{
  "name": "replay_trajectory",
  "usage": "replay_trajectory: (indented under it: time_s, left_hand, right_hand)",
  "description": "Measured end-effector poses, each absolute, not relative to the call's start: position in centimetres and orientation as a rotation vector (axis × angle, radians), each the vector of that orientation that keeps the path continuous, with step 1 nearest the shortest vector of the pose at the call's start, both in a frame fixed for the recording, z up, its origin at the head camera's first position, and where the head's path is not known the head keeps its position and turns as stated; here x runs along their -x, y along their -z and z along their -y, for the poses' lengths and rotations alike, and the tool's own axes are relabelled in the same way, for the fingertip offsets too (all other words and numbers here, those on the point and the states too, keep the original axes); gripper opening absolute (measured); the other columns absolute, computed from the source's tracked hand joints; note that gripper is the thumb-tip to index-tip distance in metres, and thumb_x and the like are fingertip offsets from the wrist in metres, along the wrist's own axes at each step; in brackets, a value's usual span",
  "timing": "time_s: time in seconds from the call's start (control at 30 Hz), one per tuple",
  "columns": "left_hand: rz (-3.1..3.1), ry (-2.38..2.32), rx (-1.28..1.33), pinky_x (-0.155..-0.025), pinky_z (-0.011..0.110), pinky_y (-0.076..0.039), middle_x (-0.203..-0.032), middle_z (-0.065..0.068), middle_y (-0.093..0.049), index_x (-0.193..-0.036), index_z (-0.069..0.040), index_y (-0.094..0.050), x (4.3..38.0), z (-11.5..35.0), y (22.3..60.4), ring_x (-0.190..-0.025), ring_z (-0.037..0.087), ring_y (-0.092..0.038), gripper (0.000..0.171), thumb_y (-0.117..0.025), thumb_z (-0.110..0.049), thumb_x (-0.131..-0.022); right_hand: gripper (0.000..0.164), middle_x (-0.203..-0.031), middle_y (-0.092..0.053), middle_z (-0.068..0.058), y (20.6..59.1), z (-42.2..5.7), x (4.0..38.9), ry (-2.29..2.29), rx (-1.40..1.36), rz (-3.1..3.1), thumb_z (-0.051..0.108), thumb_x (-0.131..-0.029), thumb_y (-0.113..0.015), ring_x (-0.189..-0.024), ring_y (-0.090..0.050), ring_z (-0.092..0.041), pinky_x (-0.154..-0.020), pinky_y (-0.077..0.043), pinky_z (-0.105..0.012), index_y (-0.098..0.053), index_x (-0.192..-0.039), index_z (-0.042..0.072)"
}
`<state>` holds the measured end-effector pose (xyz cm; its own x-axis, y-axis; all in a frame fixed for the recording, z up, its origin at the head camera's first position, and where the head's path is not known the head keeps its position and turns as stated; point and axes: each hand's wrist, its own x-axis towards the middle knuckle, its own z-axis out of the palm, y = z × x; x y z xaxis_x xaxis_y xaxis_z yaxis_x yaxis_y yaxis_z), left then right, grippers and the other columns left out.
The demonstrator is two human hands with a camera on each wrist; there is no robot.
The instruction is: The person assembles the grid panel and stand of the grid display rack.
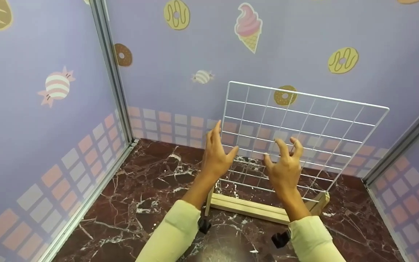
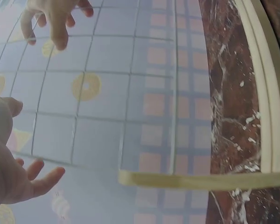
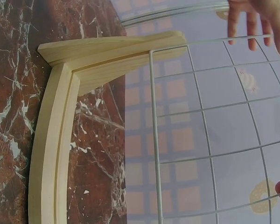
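Observation:
A white wire grid panel (image 1: pixel 291 128) stands upright, leaning back, with its lower corners at a pale wooden frame (image 1: pixel 249 208). My left hand (image 1: pixel 216 156) is at the panel's left edge, fingers extended and thumb apart. My right hand (image 1: pixel 285 171) is in front of the lower middle of the panel, its fingers spread and slightly bent. Neither hand's fingers wrap a wire. The right wrist view shows a grooved wooden side piece (image 3: pixel 116 58) with a panel corner against it. The other wooden side piece (image 2: pixel 191 181) crosses the bottom of the left wrist view.
The frame stands on a dark red marbled surface (image 1: pixel 122 207). Purple walls (image 1: pixel 202 32) with printed sweets rise behind and on both sides, with metal strips (image 1: pixel 113 69) at the corners. Black blocks (image 1: pixel 281 239) sit beside the wrists.

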<state>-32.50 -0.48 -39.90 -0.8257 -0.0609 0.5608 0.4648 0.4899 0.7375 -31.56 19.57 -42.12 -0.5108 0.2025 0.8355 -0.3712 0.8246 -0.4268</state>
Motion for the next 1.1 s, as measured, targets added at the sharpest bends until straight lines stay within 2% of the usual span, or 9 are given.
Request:
replay_trajectory:
  time_s: [0.13,0.23,0.37,0.5,0.63,0.9,1.1]
  left_hand:
    - [2.223,1.273,0.268,-0.070,0.029,-0.060,-0.149,0.016,-0.045,-0.163,-0.017,-0.016,32.6,-0.6,39.3,-0.110,0.030,-0.064,0.098,-0.078,-0.026,-0.087]
    - [2.203,1.246,0.228,-0.060,0.025,-0.056,-0.147,0.015,-0.049,-0.163,-0.019,-0.016,32.8,-1.1,39.1,-0.108,0.030,-0.066,0.100,-0.080,-0.024,-0.086]
    - [2.185,1.195,0.181,-0.059,0.024,-0.055,-0.146,0.013,-0.054,-0.162,-0.018,-0.019,32.9,-1.5,39.2,-0.114,0.025,-0.066,0.101,-0.082,-0.023,-0.084]
    - [2.177,1.169,0.141,-0.056,0.022,-0.053,-0.139,0.009,-0.059,-0.162,-0.017,-0.021,33.0,-1.9,39.2,-0.102,0.021,-0.067,0.099,-0.082,-0.024,-0.084]
    - [2.166,1.158,0.119,-0.054,0.022,-0.051,-0.124,0.007,-0.064,-0.161,-0.015,-0.024,33.0,-2.1,39.1,-0.090,0.020,-0.065,0.096,-0.082,-0.021,-0.084]
    - [2.146,1.149,0.125,-0.061,0.029,-0.057,-0.117,0.009,-0.066,-0.161,-0.013,-0.024,32.9,-2.2,38.9,-0.089,0.021,-0.066,0.095,-0.080,-0.017,-0.085]
    - [2.142,1.152,0.138,-0.061,0.027,-0.056,-0.115,0.010,-0.066,-0.162,-0.013,-0.023,32.9,-2.3,38.9,-0.087,0.021,-0.065,0.095,-0.080,-0.016,-0.086]
  right_hand:
    - [0.054,-0.141,-0.047,-0.021,42.1,-19.5,31.4,-0.721,-0.122,1.992,0.012,-0.075,-0.086,-0.076,-0.059,-0.033,-0.050,-0.054,-0.049,-0.063,-0.123,0.015]
    - [0.053,-0.142,-0.047,-0.021,42.1,-19.5,31.4,-0.725,-0.118,1.995,0.012,-0.075,-0.086,-0.077,-0.060,-0.033,-0.051,-0.055,-0.049,-0.063,-0.123,0.015]
    - [0.053,-0.142,-0.047,-0.021,42.1,-19.6,31.4,-0.721,-0.123,1.996,0.012,-0.076,-0.086,-0.075,-0.060,-0.033,-0.050,-0.055,-0.048,-0.063,-0.123,0.014]
    - [0.052,-0.142,-0.047,-0.022,42.2,-19.6,31.4,-0.715,-0.131,1.995,0.012,-0.076,-0.086,-0.073,-0.060,-0.033,-0.050,-0.056,-0.048,-0.063,-0.123,0.014]
    - [0.053,-0.140,-0.047,-0.022,42.2,-19.6,31.4,-0.706,-0.131,1.997,0.013,-0.075,-0.086,-0.076,-0.060,-0.033,-0.051,-0.056,-0.049,-0.063,-0.123,0.014]
    - [0.054,-0.140,-0.046,-0.021,42.0,-19.7,31.2,-0.695,-0.135,2.008,0.012,-0.075,-0.086,-0.079,-0.061,-0.034,-0.051,-0.056,-0.050,-0.064,-0.125,0.014]
    - [0.058,-0.141,-0.045,-0.021,42.0,-20.0,31.0,-0.682,-0.159,2.020,0.012,-0.075,-0.087,-0.083,-0.062,-0.035,-0.051,-0.056,-0.049,-0.063,-0.128,0.015]
